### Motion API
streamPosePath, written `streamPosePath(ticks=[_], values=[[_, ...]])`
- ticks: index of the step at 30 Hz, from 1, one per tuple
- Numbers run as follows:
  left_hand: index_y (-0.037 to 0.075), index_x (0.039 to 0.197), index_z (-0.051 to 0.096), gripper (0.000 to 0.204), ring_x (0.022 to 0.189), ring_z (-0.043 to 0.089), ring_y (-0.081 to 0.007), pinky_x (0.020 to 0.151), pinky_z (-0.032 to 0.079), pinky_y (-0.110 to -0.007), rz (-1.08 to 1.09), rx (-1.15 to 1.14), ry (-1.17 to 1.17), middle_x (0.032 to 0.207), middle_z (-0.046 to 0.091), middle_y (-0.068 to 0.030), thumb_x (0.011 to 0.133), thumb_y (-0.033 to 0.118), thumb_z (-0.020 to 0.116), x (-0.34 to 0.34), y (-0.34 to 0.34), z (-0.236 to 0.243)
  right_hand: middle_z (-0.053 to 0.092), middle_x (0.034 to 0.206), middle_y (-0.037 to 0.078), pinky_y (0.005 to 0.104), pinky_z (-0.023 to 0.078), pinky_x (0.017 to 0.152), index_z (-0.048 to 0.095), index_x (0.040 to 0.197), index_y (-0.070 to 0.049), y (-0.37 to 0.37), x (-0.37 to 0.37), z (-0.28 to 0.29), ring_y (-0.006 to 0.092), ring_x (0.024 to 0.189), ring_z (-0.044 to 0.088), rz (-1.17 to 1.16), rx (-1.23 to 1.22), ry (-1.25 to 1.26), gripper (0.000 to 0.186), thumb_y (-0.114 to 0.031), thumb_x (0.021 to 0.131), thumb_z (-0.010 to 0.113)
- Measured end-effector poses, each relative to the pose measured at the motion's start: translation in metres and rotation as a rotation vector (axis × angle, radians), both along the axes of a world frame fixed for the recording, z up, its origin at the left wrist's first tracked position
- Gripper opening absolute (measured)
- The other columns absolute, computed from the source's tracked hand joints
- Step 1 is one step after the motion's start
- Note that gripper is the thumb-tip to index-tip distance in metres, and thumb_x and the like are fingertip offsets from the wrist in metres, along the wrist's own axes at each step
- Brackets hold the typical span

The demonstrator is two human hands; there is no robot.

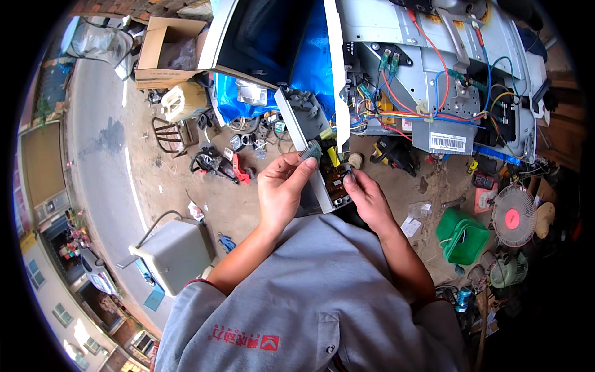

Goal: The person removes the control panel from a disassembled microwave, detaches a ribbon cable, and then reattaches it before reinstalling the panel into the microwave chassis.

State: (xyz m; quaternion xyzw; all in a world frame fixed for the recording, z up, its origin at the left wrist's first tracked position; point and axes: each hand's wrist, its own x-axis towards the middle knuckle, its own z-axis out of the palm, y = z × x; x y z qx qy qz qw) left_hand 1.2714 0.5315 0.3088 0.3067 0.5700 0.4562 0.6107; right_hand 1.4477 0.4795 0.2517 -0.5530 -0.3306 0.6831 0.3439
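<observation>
A long white panel (296, 124) with a grey plastic inner side leans toward my shirt, and a brown circuit board (338, 189) sits in its near end. My left hand (280, 189) is closed, pinching a small grey-green piece (312, 150) with a ridged edge over the panel. Beside the board's right edge, my right hand (372, 201) is closed, thumb against fingers, on a small dark part whose kind I cannot make out. Between the two hands shows a yellow part (334, 156) on the board. Wires run from there toward the opened appliance.
An opened metal appliance body (427, 111) with coloured wires stands ahead on the right. Its white-framed dark door (260, 43) rises ahead. Left are a cardboard box (170, 53), a jerrycan (184, 101) and a grey cabinet (176, 251). Right are a green basket (462, 235) and a fan (514, 211).
</observation>
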Motion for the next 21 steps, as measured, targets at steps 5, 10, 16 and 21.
streamPosePath(ticks=[5,10,16,21], values=[[-0.002,0.099,0.067,0.012,0.081,0.061,-0.0071,0.075,0.048,-0.021,-0.034,-0.004,0.033,0.091,0.07,-0.0044,0.089,0.003,0.07,-0.002,0.004,-0.002,0.069,0.091,0.014,0.035,0.05,0.077,0.063,0.111,0.001,0.01,0.016,0.0,0.0214,0.084,0.064,0.235,0.143,-0.17,0.041,-0.039,0.098,0.056],[-0.001,0.094,0.066,0.01,0.077,0.059,-0.0054,0.07,0.047,-0.02,-0.068,-0.048,0.018,0.085,0.068,-0.0024,0.088,0.005,0.071,-0.006,0.008,-0.002,0.068,0.087,0.018,0.0364,0.05,0.074,0.064,0.109,0.0,0.027,0.034,-0.001,0.0232,0.081,0.065,0.453,0.103,-0.265,0.041,-0.039,0.097,0.058],[-0.002,0.093,0.066,0.011,0.076,0.061,-0.0062,0.07,0.05,-0.021,-0.045,-0.103,-0.085,0.085,0.07,-0.0049,0.087,0.004,0.072,-0.001,0.012,-0.004,0.064,0.108,0.02,0.0429,0.047,0.089,0.063,0.109,0.005,0.041,0.036,0.019,0.0374,0.102,0.06,0.337,0.375,-0.616,0.039,-0.028,0.089,0.067],[-0.003,0.096,0.067,0.013,0.078,0.062,-0.0062,0.071,0.051,-0.022,-0.039,-0.168,-0.088,0.086,0.071,-0.0066,0.086,0.004,0.074,-0.002,0.008,-0.007,0.066,0.089,0.012,0.0429,0.048,0.083,0.066,0.089,0.0,0.052,0.018,0.078,0.0318,0.082,0.063,0.237,0.744,-0.502,0.018,-0.013,0.08,0.073]])
